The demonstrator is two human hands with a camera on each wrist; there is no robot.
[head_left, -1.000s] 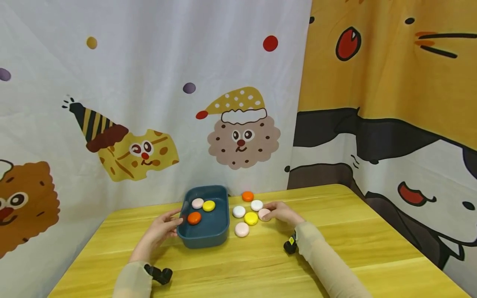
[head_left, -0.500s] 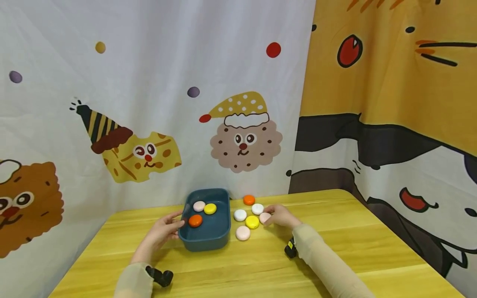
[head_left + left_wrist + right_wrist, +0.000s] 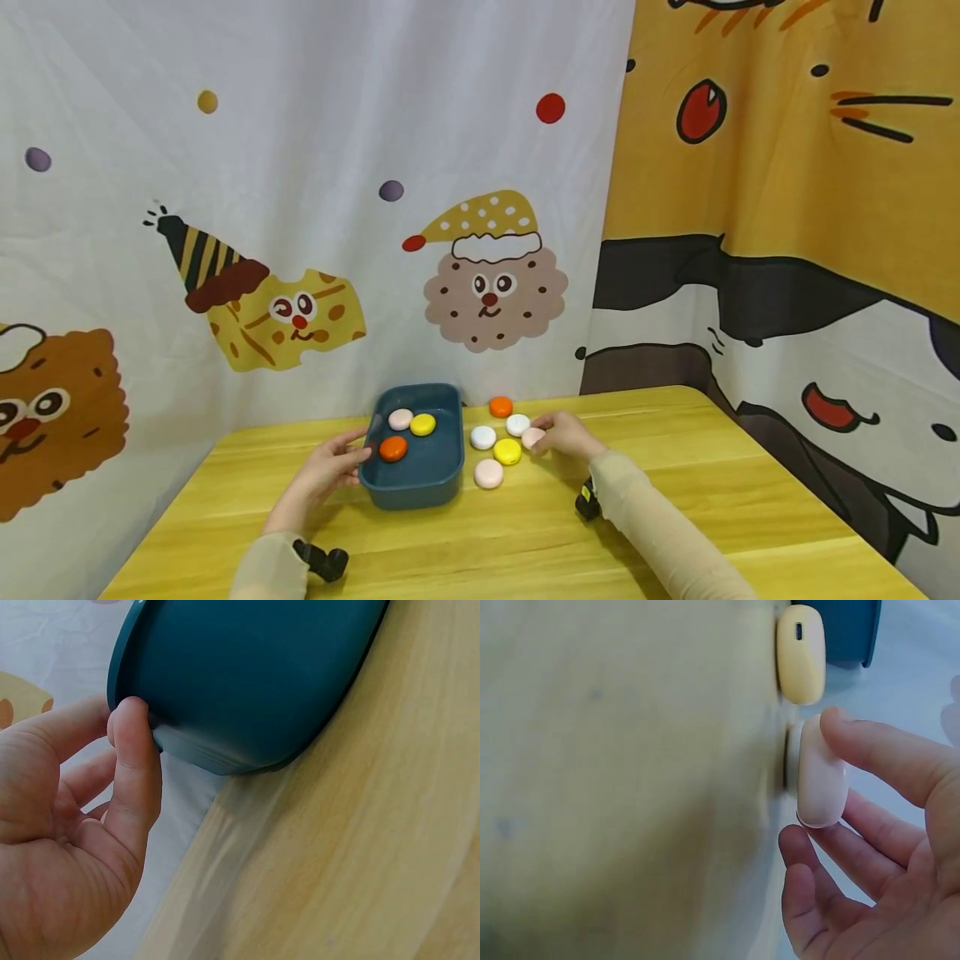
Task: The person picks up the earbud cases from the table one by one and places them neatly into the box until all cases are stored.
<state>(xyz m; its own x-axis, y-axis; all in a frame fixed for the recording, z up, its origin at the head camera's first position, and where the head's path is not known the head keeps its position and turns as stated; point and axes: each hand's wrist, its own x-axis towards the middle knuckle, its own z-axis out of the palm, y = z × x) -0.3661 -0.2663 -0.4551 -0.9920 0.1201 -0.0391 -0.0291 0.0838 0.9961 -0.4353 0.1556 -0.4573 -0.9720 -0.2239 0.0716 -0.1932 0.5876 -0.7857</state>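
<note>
At the middle of the table stands a dark blue-green plastic bin, holding a pale pink, a yellow and an orange round disc. My left hand grips the bin's left rim; the left wrist view shows the thumb against the wall near the rim. Right of the bin, my right hand pinches a pale pink puck-like disc between thumb and fingers, close over the table. Beside it lie two white discs, a yellow disc with a small slot in its side, and another pink disc.
An orange disc lies at the back of the group, near the table's far edge. The wooden table meets a cartoon-printed white curtain behind, with a yellow and black printed curtain to the right.
The head view has tilted up slightly, so everything sits a little lower in it. Both hands keep their places, the left at the bin, the right at the pink disc.
</note>
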